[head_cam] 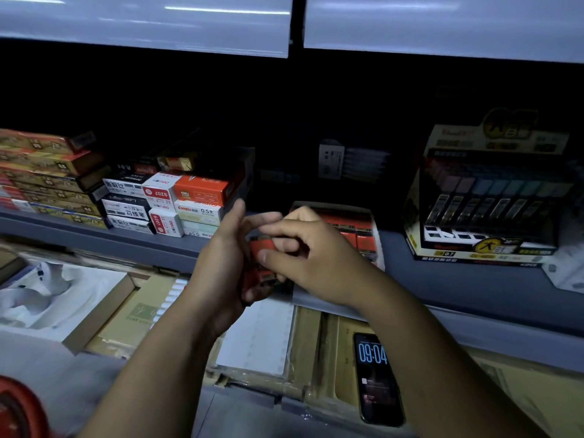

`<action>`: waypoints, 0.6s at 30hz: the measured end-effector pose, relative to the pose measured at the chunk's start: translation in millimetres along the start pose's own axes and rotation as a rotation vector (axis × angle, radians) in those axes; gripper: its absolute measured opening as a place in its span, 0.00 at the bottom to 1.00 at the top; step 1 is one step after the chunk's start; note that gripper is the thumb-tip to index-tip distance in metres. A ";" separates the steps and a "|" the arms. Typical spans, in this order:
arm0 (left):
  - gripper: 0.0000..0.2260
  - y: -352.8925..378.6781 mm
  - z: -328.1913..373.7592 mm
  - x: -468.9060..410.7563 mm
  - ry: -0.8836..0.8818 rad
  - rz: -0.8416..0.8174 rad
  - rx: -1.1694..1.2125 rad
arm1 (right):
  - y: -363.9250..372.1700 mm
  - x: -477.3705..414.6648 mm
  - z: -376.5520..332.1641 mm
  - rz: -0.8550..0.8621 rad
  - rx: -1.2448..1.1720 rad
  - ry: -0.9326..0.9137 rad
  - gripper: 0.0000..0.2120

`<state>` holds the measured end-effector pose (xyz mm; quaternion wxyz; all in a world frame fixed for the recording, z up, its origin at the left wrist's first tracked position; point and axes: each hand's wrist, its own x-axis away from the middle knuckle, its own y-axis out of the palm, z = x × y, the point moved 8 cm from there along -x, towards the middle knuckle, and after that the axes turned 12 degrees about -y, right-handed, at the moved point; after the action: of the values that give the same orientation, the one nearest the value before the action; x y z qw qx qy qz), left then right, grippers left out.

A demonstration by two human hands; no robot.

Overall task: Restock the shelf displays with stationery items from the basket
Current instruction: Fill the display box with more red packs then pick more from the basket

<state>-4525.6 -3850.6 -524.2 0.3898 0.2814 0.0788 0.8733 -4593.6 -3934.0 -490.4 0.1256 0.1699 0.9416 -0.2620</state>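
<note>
A grey shelf board (pixel 126 245) runs across the view under a dark recess. At its right end stands a tall display carton (pixel 486 197) of slim pencil-lead tubes, marked 0.7 on its front lip. At the left end, flat gold-and-red boxes (pixel 47 178) are stacked high, and just beside them sits a stack of pen boxes (pixel 164 200) in white, black and orange, reaching the front edge. Between that stack and the display carton, an open white tray carton (pixel 373 229) at the shelf's front edge holds rows of small orange boxes.

Below the shelf lie brown cartons. A phone (pixel 376 377) showing 09:04 lies face up on them, and a red plastic rim (pixel 15 406) shows in the bottom left corner.

Both hands meet just in front of the shelf edge, left of the tray carton. The left hand (pixel 221 263) cups a small stack of orange boxes (pixel 262 245), fingers curled under it. The right hand (pixel 316 251) pinches the top of that stack between thumb and bent fingers.
</note>
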 end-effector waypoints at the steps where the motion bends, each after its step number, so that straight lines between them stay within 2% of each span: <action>1: 0.26 0.7 0.5 1.5 0.001 -0.016 -0.002 | 1.3 0.2 1.3 -0.012 -0.073 0.028 0.14; 4: 0.25 1.5 0.8 3.2 0.004 -0.043 -0.011 | 1.0 -0.9 -1.2 0.007 -0.188 0.044 0.09; 9: 0.26 -4.3 -0.5 -1.0 -0.003 -0.023 -0.006 | -7.4 -0.5 1.4 0.125 -0.447 0.100 0.07; 14: 0.22 -22.5 -2.5 -4.2 -0.041 0.128 0.066 | -35.0 1.3 9.2 0.325 -0.410 0.099 0.07; 16: 0.21 -30.2 -1.1 -5.3 -0.047 0.171 0.097 | -41.0 7.3 13.2 0.331 -0.309 0.163 0.06; 18: 0.21 -35.3 0.8 -6.3 -0.047 0.190 0.122 | -47.3 13.3 18.5 0.318 -0.107 0.205 0.03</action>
<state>-4499.3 -3831.1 -538.8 0.2892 0.3310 0.0955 0.8932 -4621.2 -3978.6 -488.8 0.0777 0.3352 0.9234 -0.1699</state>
